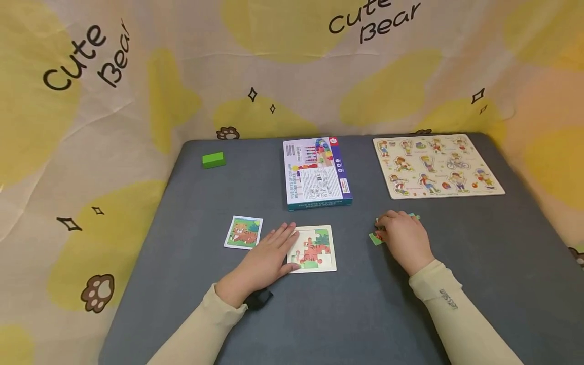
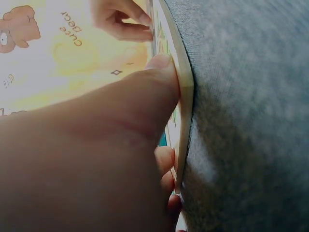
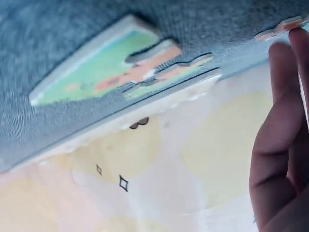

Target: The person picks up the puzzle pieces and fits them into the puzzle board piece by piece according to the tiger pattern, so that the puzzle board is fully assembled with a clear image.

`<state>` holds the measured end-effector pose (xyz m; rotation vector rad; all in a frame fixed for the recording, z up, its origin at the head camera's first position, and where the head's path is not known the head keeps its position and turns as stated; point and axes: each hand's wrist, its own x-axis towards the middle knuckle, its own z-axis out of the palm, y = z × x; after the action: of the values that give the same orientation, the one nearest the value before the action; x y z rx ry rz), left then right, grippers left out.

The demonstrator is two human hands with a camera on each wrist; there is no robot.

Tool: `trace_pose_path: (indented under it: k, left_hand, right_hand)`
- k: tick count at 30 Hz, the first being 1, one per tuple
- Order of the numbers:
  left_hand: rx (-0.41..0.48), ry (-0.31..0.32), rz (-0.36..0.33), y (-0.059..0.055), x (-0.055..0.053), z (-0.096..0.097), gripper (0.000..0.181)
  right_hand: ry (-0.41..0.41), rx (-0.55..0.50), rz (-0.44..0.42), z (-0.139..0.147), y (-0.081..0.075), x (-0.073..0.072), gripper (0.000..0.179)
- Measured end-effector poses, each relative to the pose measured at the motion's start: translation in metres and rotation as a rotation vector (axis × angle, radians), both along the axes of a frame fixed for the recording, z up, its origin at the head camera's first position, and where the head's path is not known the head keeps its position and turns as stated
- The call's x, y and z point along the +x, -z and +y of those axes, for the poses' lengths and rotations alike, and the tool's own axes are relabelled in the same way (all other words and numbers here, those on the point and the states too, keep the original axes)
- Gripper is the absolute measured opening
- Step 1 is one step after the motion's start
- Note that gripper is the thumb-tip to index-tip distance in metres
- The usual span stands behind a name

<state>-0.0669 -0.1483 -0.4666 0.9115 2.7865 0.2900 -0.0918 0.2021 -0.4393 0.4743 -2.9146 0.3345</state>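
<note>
My left hand (image 1: 266, 256) rests with fairly straight fingers over the left side of a square puzzle board (image 1: 334, 261); in the left wrist view its thumb (image 2: 161, 77) presses on the board's edge. Several joined tiger pieces (image 1: 315, 248) lie inside the frame. Further right, my right hand (image 1: 403, 241) reaches down to loose puzzle pieces, its fingertips pinching one puzzle piece (image 3: 285, 28) low at the tabletop. Other loose pieces, one with a green straight edge (image 3: 101, 72), lie near it. The hand hides part of them in the head view.
Left of the board lies a tiger picture card (image 1: 244, 233). A bead box (image 1: 317, 172) stands behind the board, with a green block (image 1: 213, 160) at the back left. A large picture board (image 1: 438, 167) lies at the back right of the grey table (image 1: 356, 324).
</note>
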Motion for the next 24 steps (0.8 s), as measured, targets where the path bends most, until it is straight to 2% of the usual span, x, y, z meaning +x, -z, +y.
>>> trace_pose_path:
  k: [4, 8, 14, 16, 21, 24]
  left_hand:
    - [0.004, -0.004, 0.000, -0.001, -0.002, 0.000, 0.082]
    - [0.008, -0.005, -0.008, -0.004, -0.003, 0.001, 0.082]
    - [0.027, -0.009, -0.010, -0.006, -0.004, 0.002, 0.081]
    - [0.028, -0.014, -0.011, -0.006, -0.003, 0.001, 0.081]
    - [0.007, -0.016, -0.039, -0.006, 0.000, 0.000, 0.082]
    - [0.013, -0.009, -0.037, -0.006, 0.002, 0.000, 0.081]
  right_hand:
    - [-0.019, -0.020, -0.003, 0.003, 0.000, -0.007, 0.029]
    - [-0.026, -0.040, -0.022, 0.007, -0.002, -0.011, 0.025]
    - [-0.016, -0.126, -0.127, 0.010, -0.005, -0.019, 0.034]
    - [-0.016, -0.148, -0.154, 0.010, -0.008, -0.021, 0.030]
    - [-0.041, -0.148, -0.163, 0.007, -0.027, -0.014, 0.011]
    - [-0.035, -0.191, -0.127, -0.006, -0.044, -0.006, 0.012]
